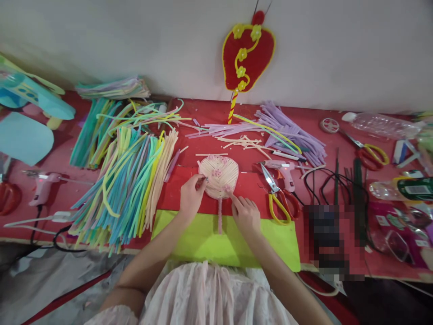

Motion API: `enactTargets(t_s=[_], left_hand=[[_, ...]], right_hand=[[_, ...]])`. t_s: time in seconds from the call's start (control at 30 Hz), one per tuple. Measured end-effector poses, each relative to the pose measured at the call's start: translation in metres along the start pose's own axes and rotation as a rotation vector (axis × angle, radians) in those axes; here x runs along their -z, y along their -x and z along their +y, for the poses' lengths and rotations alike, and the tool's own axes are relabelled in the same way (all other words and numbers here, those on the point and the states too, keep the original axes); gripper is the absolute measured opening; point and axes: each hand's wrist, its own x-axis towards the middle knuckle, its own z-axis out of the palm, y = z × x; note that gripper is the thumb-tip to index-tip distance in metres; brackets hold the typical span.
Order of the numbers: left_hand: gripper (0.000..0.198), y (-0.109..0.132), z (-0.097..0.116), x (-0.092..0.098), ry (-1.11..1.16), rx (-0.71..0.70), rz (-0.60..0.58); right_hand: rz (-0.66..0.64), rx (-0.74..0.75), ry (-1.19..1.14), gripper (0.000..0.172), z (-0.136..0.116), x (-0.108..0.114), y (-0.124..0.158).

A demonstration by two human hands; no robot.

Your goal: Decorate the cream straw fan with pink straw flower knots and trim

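A cream hand fan [221, 174] made of pipe cleaners lies flat on the red table, with small pink flowers on its face and a pink wrapped handle [219, 217] pointing toward me. At the fan's left edge, my left hand [192, 195] pinches thumb and fingers together; whatever is between the tips is too small to make out. My right hand [246, 212] lies at the lower right of the fan. Its index finger stretches out to a pink flower [227, 189] there, and the other fingers lie loosely on the table, holding nothing.
Left are heaped pipe cleaners [125, 180] and a pink glue gun [43, 187]. Right are yellow-and-red-handled scissors [280, 203], another glue gun [287, 175] and cables. Purple pipe cleaners [287, 126] lie behind. A red fan [248, 56] leans against the wall. A yellow-green sheet [189, 243] covers the front edge.
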Motion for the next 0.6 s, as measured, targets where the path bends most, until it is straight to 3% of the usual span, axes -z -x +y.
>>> enactTargets(t_s=[0.3, 0.43, 0.6], left_hand=[[0.022, -0.007, -0.009, -0.01, 0.385, 0.17, -0.029], [0.02, -0.008, -0.012, -0.009, 0.338, 0.17, -0.046], [0.013, -0.007, -0.009, -0.005, 0.117, 0.06, -0.081]], right_hand=[[0.007, 0.001, 0.006, 0.036, 0.001, -0.003, 0.001], [0.006, 0.005, 0.006, 0.036, 0.002, -0.003, 0.001], [0.007, -0.002, -0.007, 0.036, 0.001, -0.003, 0.001]])
